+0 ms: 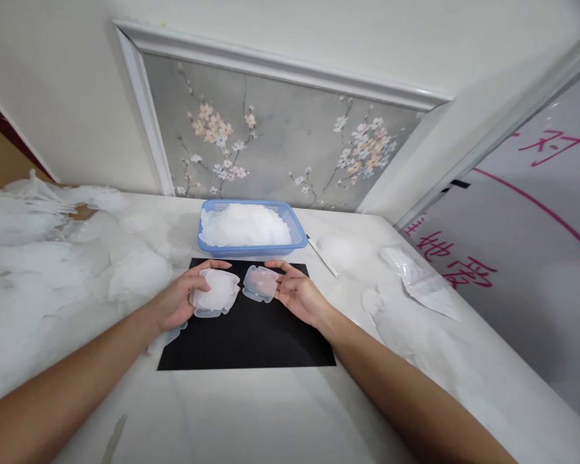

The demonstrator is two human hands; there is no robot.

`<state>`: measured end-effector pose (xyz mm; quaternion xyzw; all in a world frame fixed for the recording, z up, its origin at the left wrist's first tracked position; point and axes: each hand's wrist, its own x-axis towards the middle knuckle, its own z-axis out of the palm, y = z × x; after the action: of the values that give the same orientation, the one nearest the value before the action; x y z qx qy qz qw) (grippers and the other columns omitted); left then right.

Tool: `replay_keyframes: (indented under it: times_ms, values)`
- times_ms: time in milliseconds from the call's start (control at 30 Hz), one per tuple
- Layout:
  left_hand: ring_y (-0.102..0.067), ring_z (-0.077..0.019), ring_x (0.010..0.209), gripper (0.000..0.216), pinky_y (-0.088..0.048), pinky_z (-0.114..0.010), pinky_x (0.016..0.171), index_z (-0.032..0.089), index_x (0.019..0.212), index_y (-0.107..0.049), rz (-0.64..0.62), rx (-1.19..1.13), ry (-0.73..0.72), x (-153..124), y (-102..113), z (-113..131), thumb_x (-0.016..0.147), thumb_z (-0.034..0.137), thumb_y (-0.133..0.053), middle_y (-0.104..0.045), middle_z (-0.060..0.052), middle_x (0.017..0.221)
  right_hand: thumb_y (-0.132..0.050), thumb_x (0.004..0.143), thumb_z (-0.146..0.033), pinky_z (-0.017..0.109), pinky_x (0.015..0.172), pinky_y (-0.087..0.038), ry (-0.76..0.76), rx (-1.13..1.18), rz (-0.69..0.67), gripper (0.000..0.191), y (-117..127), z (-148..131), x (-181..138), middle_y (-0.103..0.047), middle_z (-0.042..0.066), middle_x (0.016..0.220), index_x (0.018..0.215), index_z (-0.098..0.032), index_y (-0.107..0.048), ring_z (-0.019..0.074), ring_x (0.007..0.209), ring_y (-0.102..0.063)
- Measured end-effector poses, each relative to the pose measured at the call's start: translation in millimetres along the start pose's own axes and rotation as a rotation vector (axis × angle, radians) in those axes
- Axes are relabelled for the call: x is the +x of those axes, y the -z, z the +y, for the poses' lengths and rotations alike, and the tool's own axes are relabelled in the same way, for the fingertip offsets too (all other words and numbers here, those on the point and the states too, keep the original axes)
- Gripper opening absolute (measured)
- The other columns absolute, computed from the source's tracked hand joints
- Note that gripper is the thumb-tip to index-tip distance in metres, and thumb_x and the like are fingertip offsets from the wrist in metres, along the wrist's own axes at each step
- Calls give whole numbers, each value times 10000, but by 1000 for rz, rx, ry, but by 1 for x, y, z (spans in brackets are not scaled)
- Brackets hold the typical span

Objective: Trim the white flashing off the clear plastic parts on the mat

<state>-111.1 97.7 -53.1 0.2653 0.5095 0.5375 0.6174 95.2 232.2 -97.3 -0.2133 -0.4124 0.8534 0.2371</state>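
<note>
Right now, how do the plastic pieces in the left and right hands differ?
The cloudy white plastic piece in the left hand is larger than the clear squarish plastic piece in the right hand. The white piece looks milky; the clear piece see-through. Both are over the black mat.

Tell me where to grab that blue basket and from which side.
Probably grip the blue basket by its rim at the two short ends, coming in from left and right: white pieces heap inside, and the floral panel stands close behind.
</note>
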Motion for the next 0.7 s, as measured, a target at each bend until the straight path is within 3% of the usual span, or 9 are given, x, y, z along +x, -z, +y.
replay_keyframes:
  times_ms: [367,467,600,700]
  values:
    - [-671,-319,1040,501,-539,-466,888,209,1120,-578,20,-7,5,0,-1,0,625,132,-581,-729,-95,1059,-460,481,-6,328,780,-527,5,-12,8,580,-2,-1,-1,-718,7,891,1009,-229,-550,187,824,-678]
    - [-674,-319,1032,506,-538,-466,889,205,1112,-582,34,-9,6,0,-2,1,611,130,-578,-734,-94,1038,-489,489,1,331,795,-530,40,-50,-22,601,-3,0,-2,-707,4,967,1031,-255,-544,191,870,-677]
    - [-677,-320,1025,504,-538,-461,884,215,1119,-581,17,-10,11,0,1,0,623,125,-576,-731,-86,1056,-572,544,-22,362,909,-499,103,-249,-96,573,-6,3,-3,-626,14,1218,1056,-277,-597,204,1022,-646]
    - [-681,-316,1012,512,-540,-442,862,210,1133,-574,4,-17,15,1,3,-1,628,127,-584,-732,-93,1065,-631,633,-99,422,1018,-429,187,-526,-70,378,-8,6,-5,-529,53,1351,978,-250,-669,247,1173,-579]
